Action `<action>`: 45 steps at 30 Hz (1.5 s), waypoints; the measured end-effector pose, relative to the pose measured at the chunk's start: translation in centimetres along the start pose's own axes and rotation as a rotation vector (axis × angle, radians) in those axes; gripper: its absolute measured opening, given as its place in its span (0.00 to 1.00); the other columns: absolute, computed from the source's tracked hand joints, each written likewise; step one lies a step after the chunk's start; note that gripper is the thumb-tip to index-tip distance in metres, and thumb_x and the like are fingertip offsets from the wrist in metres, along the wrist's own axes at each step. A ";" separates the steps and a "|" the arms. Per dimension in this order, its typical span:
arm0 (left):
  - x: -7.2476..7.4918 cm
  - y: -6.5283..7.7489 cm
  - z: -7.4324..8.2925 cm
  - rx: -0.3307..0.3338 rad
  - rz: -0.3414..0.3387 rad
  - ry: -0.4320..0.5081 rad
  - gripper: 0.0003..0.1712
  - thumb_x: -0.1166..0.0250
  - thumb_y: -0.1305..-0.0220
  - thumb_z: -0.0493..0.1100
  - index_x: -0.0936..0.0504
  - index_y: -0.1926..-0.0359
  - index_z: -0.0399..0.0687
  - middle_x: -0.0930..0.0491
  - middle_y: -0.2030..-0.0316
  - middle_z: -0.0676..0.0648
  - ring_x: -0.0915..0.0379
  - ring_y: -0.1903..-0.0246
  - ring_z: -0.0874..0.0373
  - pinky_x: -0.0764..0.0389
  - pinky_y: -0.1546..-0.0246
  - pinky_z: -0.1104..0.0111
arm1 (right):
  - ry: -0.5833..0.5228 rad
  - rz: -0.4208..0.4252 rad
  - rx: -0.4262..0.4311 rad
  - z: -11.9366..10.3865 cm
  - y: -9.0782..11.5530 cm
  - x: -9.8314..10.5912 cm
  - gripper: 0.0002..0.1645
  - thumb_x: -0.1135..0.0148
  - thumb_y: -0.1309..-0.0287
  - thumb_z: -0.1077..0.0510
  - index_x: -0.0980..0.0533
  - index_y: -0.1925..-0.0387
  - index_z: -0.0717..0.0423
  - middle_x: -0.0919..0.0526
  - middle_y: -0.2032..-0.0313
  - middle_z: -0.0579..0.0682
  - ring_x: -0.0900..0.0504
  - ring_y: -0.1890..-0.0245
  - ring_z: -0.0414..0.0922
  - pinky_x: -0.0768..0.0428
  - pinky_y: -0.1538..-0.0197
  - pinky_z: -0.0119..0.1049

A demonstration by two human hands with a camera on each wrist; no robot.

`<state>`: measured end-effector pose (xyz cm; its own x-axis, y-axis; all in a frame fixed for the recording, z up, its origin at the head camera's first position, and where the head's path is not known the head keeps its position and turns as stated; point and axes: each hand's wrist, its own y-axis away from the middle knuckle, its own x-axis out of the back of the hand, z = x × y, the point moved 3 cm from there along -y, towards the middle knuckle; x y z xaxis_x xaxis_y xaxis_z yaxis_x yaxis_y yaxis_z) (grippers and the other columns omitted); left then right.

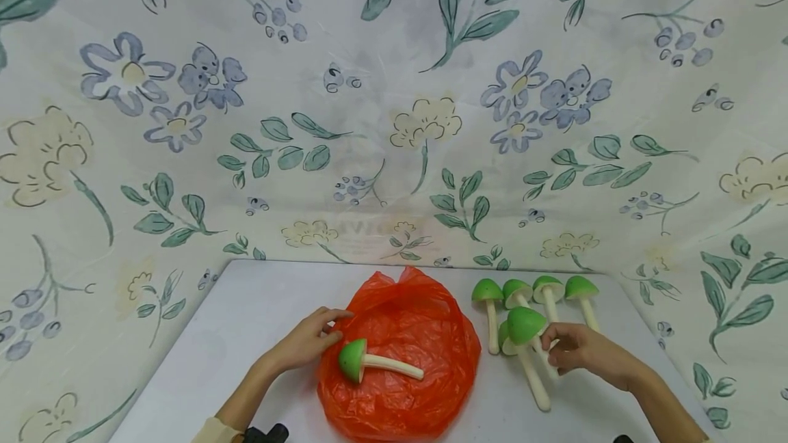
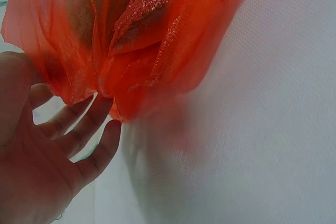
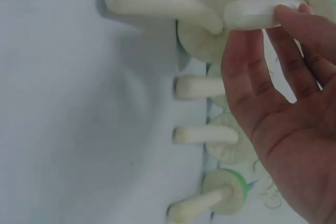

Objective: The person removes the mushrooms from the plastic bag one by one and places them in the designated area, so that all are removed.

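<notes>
A red plastic bag lies spread on the white table, with one toy mushroom with a green cap and pale stem on its side in it. My left hand is at the bag's left edge, its loosely bent fingers touching the thin plastic; some fingertips are hidden behind it. Right of the bag, my right hand pinches a mushroom's stem between thumb and fingers, its green cap leaning left. Beneath it another mushroom lies on the table, its cap mostly covered.
Several more green-capped mushrooms lie in a row at the table's back right, stems toward me. The white table ends at the back against a flower-printed cloth. Dark shapes show through the bag in the left wrist view.
</notes>
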<state>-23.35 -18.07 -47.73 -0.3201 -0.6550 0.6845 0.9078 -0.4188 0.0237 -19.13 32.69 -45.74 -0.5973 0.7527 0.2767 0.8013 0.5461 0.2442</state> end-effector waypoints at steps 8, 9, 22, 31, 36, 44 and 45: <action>0.0 0.1 0.0 0.010 0.000 0.001 0.21 0.40 0.31 0.37 0.22 0.38 0.44 0.24 0.52 0.45 0.28 0.56 0.53 0.22 0.59 0.66 | -0.043 0.054 -0.048 1.5 1.8 0.8 0.14 0.42 0.32 0.60 0.30 0.52 0.67 0.23 0.61 0.55 0.18 0.58 0.54 0.17 0.53 0.46; 0.0 0.2 0.0 0.011 0.000 0.000 0.21 0.40 0.31 0.37 0.22 0.38 0.44 0.24 0.52 0.45 0.28 0.56 0.53 0.22 0.59 0.66 | -0.051 0.065 -0.058 1.7 1.9 0.8 0.14 0.42 0.32 0.60 0.30 0.53 0.67 0.23 0.61 0.55 0.17 0.58 0.54 0.17 0.53 0.46; -0.2 0.1 0.0 0.026 -0.005 0.009 0.21 0.40 0.31 0.36 0.22 0.38 0.44 0.24 0.52 0.44 0.27 0.57 0.53 0.20 0.59 0.66 | -0.069 0.178 -0.158 4.9 3.4 2.1 0.13 0.40 0.35 0.62 0.29 0.54 0.67 0.24 0.59 0.52 0.19 0.61 0.47 0.18 0.56 0.43; -0.2 -0.1 0.0 0.006 -0.004 0.003 0.21 0.40 0.30 0.36 0.22 0.38 0.44 0.24 0.49 0.43 0.26 0.56 0.53 0.20 0.59 0.65 | -0.113 0.154 -0.206 5.9 4.1 1.8 0.10 0.40 0.36 0.63 0.29 0.57 0.65 0.24 0.60 0.51 0.20 0.64 0.47 0.17 0.58 0.43; -0.2 -0.2 0.1 -0.008 0.002 -0.011 0.21 0.41 0.30 0.36 0.22 0.38 0.43 0.24 0.47 0.43 0.25 0.55 0.53 0.21 0.58 0.65 | -0.123 0.133 -0.199 5.8 3.8 1.5 0.11 0.40 0.35 0.63 0.29 0.56 0.66 0.24 0.61 0.52 0.20 0.65 0.47 0.17 0.59 0.43; -0.3 -0.2 0.2 -0.014 0.000 -0.017 0.21 0.41 0.30 0.36 0.22 0.37 0.42 0.24 0.47 0.42 0.24 0.54 0.53 0.21 0.58 0.66 | -0.088 0.158 -0.257 6.0 3.9 1.4 0.10 0.39 0.37 0.62 0.28 0.58 0.64 0.24 0.61 0.52 0.21 0.65 0.47 0.18 0.61 0.44; -0.3 -0.2 0.2 -0.014 0.001 -0.016 0.21 0.41 0.31 0.36 0.22 0.37 0.42 0.24 0.46 0.42 0.24 0.54 0.52 0.21 0.58 0.66 | -0.083 0.159 -0.259 6.0 3.9 1.4 0.10 0.39 0.38 0.62 0.27 0.58 0.64 0.24 0.61 0.52 0.21 0.65 0.47 0.18 0.61 0.44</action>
<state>-23.34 -17.68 -47.74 -0.3147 -0.6449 0.6964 0.9042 -0.4269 0.0133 -16.60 38.08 -50.02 -0.4519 0.8544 0.2564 0.8433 0.3154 0.4352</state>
